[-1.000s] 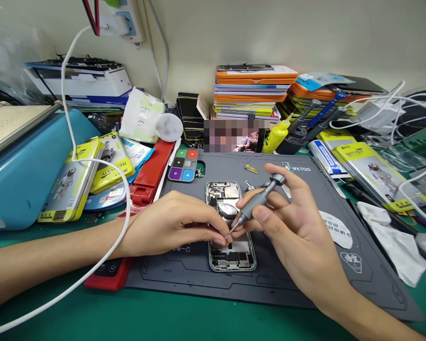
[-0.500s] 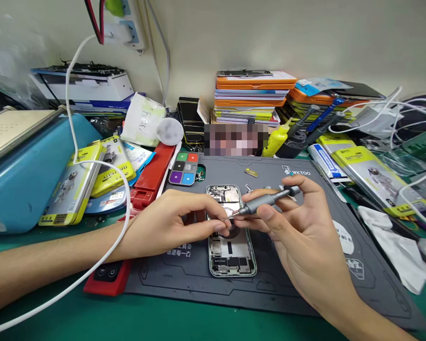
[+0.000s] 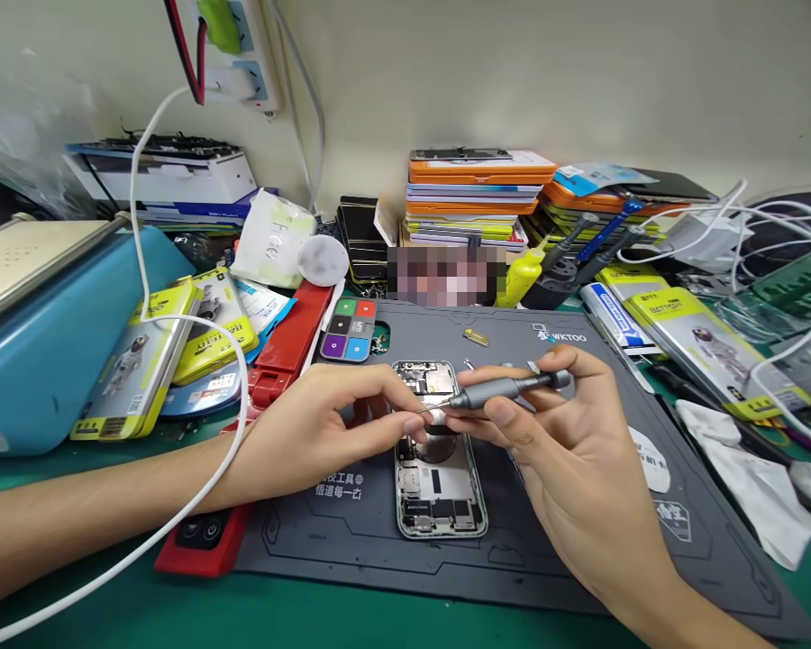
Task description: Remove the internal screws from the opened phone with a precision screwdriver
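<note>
My right hand (image 3: 568,451) grips a grey precision screwdriver (image 3: 496,391), its thin bit pointing left. At the bit's tip, the thumb and fingers of my left hand (image 3: 351,410) come together in a pinch; whatever lies between them is too small to make out. Below both hands is an opened phone (image 3: 439,491) with its inner parts exposed, lying on a dark grey work mat (image 3: 351,550). My fingers and the screwdriver cover part of the phone's upper half.
A small coloured tray (image 3: 349,330) and a gold-coloured part (image 3: 476,337) lie beyond the phone. To the left, a white cable (image 3: 240,415) crosses over my forearm near a red tool (image 3: 290,333). Yellow battery packs (image 3: 716,347) and a screwdriver stand (image 3: 558,275) are at right.
The screwdriver has turned a little more level, and both hands sit slightly farther up the phone. The whole view has shifted a little; the phone remains on the mat.
</note>
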Motion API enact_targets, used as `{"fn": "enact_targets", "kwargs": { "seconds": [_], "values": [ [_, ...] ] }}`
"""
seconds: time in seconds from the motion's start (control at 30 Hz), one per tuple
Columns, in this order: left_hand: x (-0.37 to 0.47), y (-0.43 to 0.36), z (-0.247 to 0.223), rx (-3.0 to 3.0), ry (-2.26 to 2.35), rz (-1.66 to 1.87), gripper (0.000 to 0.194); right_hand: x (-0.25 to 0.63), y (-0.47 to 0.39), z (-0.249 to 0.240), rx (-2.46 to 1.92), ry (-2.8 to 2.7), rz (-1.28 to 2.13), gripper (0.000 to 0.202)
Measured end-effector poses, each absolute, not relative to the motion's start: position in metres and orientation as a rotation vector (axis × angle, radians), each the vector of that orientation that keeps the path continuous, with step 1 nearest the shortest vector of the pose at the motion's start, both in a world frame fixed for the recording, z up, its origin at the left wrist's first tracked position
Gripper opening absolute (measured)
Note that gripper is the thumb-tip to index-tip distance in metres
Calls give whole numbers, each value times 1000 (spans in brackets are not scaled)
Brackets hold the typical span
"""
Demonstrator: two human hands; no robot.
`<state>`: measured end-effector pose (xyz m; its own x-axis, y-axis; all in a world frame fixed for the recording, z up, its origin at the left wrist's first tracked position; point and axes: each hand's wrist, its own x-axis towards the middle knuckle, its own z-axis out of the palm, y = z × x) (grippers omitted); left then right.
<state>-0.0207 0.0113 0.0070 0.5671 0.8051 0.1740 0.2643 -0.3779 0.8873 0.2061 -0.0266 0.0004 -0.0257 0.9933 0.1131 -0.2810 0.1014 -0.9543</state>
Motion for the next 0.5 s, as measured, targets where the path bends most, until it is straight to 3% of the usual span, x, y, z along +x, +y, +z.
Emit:
{"fn": "enact_targets", "kwargs": {
  "seconds": [0.5],
  "values": [
    [-21,11,8,1905,867,755,11,208,-26,1,-904,-1079,1277,37]
  ]
}}
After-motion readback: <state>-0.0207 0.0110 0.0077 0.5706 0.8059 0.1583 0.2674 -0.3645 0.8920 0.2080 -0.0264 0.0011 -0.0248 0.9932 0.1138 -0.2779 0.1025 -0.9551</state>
